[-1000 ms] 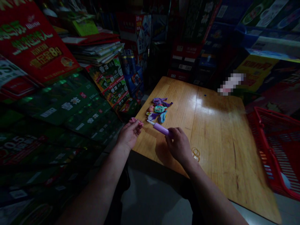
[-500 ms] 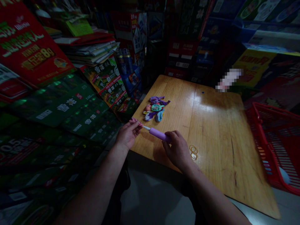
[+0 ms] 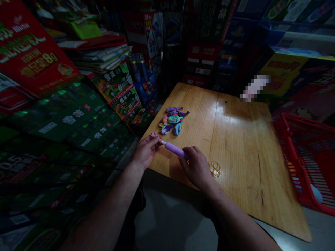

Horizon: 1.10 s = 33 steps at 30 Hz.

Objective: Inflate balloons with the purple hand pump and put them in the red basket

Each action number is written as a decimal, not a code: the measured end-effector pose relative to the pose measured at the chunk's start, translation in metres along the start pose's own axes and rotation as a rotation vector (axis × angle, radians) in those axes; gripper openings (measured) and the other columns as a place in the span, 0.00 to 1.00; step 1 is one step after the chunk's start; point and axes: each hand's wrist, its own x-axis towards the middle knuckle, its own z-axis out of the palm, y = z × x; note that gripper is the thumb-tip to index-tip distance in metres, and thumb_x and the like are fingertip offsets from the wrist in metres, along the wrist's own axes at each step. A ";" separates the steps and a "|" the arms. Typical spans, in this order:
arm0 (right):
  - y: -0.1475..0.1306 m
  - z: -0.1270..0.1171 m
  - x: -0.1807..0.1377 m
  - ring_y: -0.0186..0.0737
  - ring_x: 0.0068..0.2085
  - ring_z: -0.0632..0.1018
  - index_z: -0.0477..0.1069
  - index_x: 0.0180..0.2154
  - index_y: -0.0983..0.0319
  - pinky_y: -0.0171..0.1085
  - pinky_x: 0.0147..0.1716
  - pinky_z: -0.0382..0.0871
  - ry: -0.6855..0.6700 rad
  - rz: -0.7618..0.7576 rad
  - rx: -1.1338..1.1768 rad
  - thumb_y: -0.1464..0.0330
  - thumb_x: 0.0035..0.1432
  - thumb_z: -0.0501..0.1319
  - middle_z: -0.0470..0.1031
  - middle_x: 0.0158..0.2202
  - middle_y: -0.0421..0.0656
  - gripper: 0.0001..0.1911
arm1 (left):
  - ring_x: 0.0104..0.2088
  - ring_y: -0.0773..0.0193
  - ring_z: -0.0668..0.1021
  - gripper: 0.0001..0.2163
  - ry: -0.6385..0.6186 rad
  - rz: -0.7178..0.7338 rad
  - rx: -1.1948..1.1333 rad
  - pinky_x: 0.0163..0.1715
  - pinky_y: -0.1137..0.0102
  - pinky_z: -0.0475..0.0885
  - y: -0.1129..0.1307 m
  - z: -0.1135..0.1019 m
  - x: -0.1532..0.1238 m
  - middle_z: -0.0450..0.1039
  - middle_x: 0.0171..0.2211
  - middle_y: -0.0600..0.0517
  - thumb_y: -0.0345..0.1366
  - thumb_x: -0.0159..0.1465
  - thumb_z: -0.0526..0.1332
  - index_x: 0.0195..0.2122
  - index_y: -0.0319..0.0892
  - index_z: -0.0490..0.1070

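Pinched in the fingers of my left hand (image 3: 145, 151) is a limp pink balloon (image 3: 154, 134). Its neck sits around the white tip of a purple balloon pump (image 3: 175, 149). My right hand (image 3: 196, 165) is closed around the pump's near end. Just beyond my left hand lies a small heap of deflated balloons (image 3: 174, 119), purple, teal, blue and pinkish, some with printed patterns. Several yellowish rubber bands (image 3: 215, 169) lie on the wooden table (image 3: 235, 146) right of my right hand, which partly hides them.
A red plastic basket (image 3: 295, 153) with a pale round thing inside stands at the table's right. Stacked green cartons (image 3: 70, 115) crowd the left, with papers (image 3: 104, 55) piled behind. More boxes (image 3: 201, 62) line the back. A blurred-out item (image 3: 255, 88) is at the far table edge.
The pump's tip has gone from beside the pink balloon's mouth into its neck. My hands have drawn slightly closer together. The view has shifted a little.
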 end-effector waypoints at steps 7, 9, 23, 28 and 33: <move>-0.004 0.004 -0.001 0.41 0.35 0.75 0.73 0.42 0.62 0.37 0.35 0.66 -0.049 0.013 0.039 0.64 0.62 0.58 0.75 0.34 0.45 0.10 | 0.35 0.70 0.79 0.13 -0.051 0.017 -0.023 0.32 0.77 0.69 0.001 0.000 -0.002 0.76 0.36 0.54 0.29 0.52 0.71 0.39 0.42 0.75; -0.004 0.005 -0.001 0.41 0.36 0.75 0.72 0.44 0.61 0.38 0.36 0.67 -0.031 0.004 0.040 0.66 0.59 0.60 0.75 0.36 0.45 0.11 | 0.34 0.70 0.79 0.13 -0.043 0.009 -0.029 0.31 0.77 0.69 0.001 -0.001 -0.001 0.76 0.35 0.54 0.29 0.52 0.71 0.39 0.43 0.75; -0.014 0.002 -0.004 0.40 0.35 0.78 0.72 0.45 0.62 0.35 0.32 0.68 -0.124 0.076 0.203 0.62 0.65 0.53 0.78 0.34 0.45 0.14 | 0.33 0.72 0.78 0.15 -0.030 -0.021 -0.058 0.30 0.78 0.68 0.005 -0.003 -0.002 0.76 0.35 0.55 0.29 0.52 0.71 0.40 0.44 0.75; -0.010 0.010 -0.005 0.41 0.37 0.77 0.71 0.46 0.61 0.37 0.36 0.69 -0.030 0.052 0.180 0.67 0.56 0.63 0.78 0.39 0.45 0.14 | 0.33 0.71 0.78 0.15 -0.013 -0.019 -0.083 0.31 0.77 0.69 0.004 -0.003 -0.001 0.76 0.35 0.54 0.28 0.51 0.71 0.40 0.43 0.75; -0.013 0.007 -0.005 0.38 0.32 0.77 0.72 0.44 0.61 0.35 0.31 0.67 -0.083 0.097 0.226 0.64 0.61 0.58 0.77 0.33 0.43 0.12 | 0.35 0.70 0.78 0.15 -0.024 -0.021 -0.070 0.31 0.77 0.69 0.003 -0.004 -0.002 0.76 0.37 0.54 0.29 0.52 0.71 0.41 0.44 0.75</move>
